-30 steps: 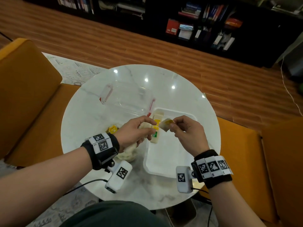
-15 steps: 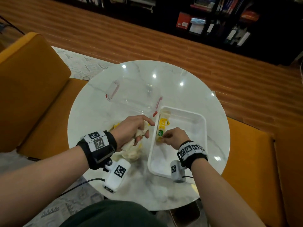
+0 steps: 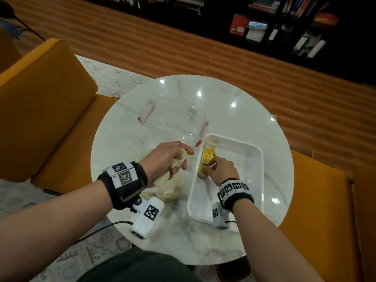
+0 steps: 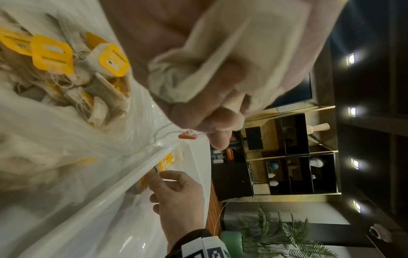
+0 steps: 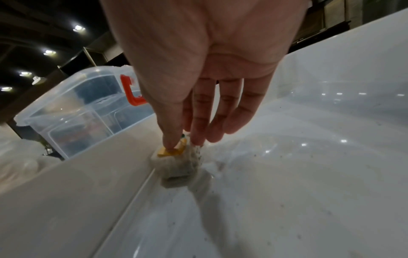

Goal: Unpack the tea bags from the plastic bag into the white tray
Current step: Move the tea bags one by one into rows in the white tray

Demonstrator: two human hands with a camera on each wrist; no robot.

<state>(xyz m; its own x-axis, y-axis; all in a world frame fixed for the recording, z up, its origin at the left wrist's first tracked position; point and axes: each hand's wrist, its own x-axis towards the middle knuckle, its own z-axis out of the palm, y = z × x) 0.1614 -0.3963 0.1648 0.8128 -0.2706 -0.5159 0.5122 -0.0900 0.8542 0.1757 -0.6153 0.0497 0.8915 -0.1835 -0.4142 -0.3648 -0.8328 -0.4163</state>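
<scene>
1. Your right hand [image 3: 220,169] is down inside the white tray [image 3: 256,169], thumb and fingertips [image 5: 198,137] pinching a tea bag [image 5: 176,167] against the tray floor, just beside the wall nearest your left hand. The step in hand, as I read it, is setting this bag down at the near end of the row [image 3: 207,157] already lying along that wall.
2. Press the bag flat before you let go, with its yellow tag [image 5: 171,151] on top. Release thumb first, so the string does not trail after your fingers and drag the bag out of line.
3. Lift straight up and away from the row; a sideways sweep would likely scatter the bags ahead of your fingertips.
4. Your left hand [image 3: 166,159] grips the bunched mouth of the plastic bag [image 4: 55,139] in a closed fist. Hold it steady so the opening faces your right hand for the next reach.
5. The tea bags are small, pale paper pouches with thin strings and square yellow tags, light and floppy. Several [image 4: 66,66] lie in a tangle inside the plastic bag below your left palm, so expect strings to snag. Fine specks dot the tray floor around your right hand.
6. A clear container [image 3: 175,121] stands beyond your left knuckles, touching neither hand.
</scene>
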